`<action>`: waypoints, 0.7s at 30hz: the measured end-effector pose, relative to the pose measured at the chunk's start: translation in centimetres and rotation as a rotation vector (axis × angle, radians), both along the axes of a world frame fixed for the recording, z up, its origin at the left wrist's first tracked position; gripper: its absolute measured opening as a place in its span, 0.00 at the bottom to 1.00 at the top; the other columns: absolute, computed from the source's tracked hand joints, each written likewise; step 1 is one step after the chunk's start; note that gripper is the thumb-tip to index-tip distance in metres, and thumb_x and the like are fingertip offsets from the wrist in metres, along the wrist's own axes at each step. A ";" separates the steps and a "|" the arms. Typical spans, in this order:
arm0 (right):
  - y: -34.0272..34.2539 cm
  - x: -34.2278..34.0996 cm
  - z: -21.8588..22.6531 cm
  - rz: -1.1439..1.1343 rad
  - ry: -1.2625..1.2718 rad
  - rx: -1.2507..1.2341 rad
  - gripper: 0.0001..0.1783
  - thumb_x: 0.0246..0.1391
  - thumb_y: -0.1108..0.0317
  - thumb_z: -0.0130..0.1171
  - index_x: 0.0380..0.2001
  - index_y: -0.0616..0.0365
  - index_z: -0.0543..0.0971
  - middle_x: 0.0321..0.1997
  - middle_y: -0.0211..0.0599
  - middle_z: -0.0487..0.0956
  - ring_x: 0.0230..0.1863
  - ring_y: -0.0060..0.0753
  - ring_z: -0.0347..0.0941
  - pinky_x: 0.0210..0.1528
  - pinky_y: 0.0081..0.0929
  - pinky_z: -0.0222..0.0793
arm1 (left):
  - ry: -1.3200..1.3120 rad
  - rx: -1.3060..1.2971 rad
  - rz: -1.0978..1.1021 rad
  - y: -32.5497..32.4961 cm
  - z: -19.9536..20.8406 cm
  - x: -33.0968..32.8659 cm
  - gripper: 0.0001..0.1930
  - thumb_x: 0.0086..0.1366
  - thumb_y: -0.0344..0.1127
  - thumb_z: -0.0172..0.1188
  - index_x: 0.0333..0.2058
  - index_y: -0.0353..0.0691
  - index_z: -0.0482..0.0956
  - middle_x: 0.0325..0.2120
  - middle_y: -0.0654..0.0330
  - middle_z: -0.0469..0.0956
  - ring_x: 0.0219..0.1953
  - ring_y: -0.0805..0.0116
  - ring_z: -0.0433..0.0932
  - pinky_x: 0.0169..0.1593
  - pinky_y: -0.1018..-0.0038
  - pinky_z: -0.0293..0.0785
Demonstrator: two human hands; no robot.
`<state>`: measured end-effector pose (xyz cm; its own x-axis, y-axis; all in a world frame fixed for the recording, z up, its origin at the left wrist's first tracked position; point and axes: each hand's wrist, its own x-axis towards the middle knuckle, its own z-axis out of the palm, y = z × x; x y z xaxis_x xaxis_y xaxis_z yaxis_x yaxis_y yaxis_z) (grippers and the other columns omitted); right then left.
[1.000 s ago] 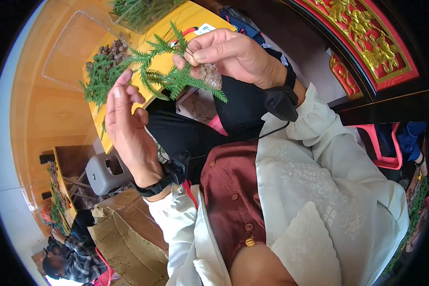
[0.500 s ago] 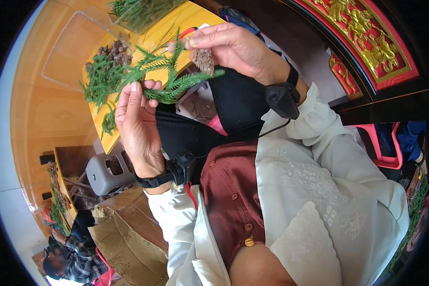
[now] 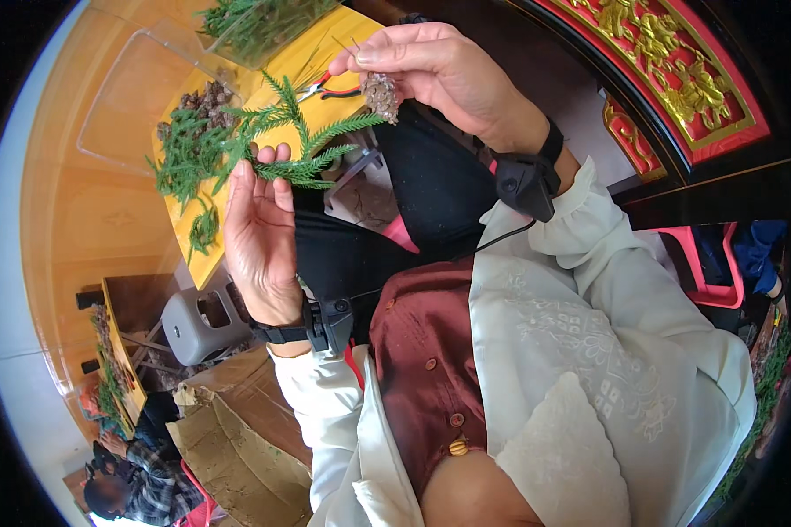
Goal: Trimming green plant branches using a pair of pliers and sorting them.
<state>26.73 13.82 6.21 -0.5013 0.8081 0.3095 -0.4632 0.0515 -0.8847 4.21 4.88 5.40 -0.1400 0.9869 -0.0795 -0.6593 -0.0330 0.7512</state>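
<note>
My left hand point(image 3: 260, 237) pinches a green conifer-like sprig point(image 3: 301, 132) between thumb and fingers, its several feathery branches fanning toward the right. Thumb and fingertips of my right hand point(image 3: 444, 75) are closed on a thin wire or stem whose end sticks out past them. Just below those fingers hangs a small brown pine cone point(image 3: 381, 97), close to the tip of one sprig branch. Pliers point(image 3: 323, 88) with red-and-black handles lie on the yellow table point(image 3: 204, 263) behind the sprig.
More green sprigs point(image 3: 183, 162) and a heap of pine cones point(image 3: 209, 104) lie on the table. A clear box point(image 3: 277, 39) of greenery stands at the far side. A grey stool point(image 3: 198, 327), a cardboard box point(image 3: 228, 448) and another person point(image 3: 154, 479) are at lower left.
My hands have drawn slightly apart. My right hand, with the pine cone, has moved up and away from the sprig, and the pliers show more plainly.
</note>
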 end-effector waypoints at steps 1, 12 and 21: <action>-0.2 -0.1 0.0 -0.014 -0.007 0.022 0.12 0.56 0.67 0.51 0.36 0.64 0.78 0.42 0.37 0.78 0.34 0.17 0.71 0.40 0.19 0.66 | -0.011 0.013 0.002 0.0 0.0 0.1 0.10 0.64 0.32 0.52 0.42 0.34 0.72 0.40 0.55 0.75 0.50 0.61 0.72 0.47 0.77 0.74; -1.6 -1.1 -0.2 -0.074 -0.231 0.418 0.07 0.51 0.72 0.57 0.28 0.66 0.78 0.41 0.38 0.76 0.42 0.19 0.70 0.38 0.16 0.65 | -0.123 0.121 -0.055 0.3 0.2 1.1 0.12 0.64 0.27 0.49 0.45 0.30 0.68 0.46 0.51 0.71 0.56 0.53 0.65 0.55 0.68 0.70; -2.4 -1.4 0.3 -0.089 -0.364 0.465 0.08 0.49 0.72 0.60 0.31 0.67 0.78 0.41 0.39 0.77 0.35 0.17 0.73 0.38 0.14 0.69 | -0.284 0.165 -0.149 0.2 0.2 0.6 0.13 0.65 0.29 0.49 0.45 0.28 0.68 0.47 0.50 0.71 0.56 0.53 0.65 0.52 0.71 0.74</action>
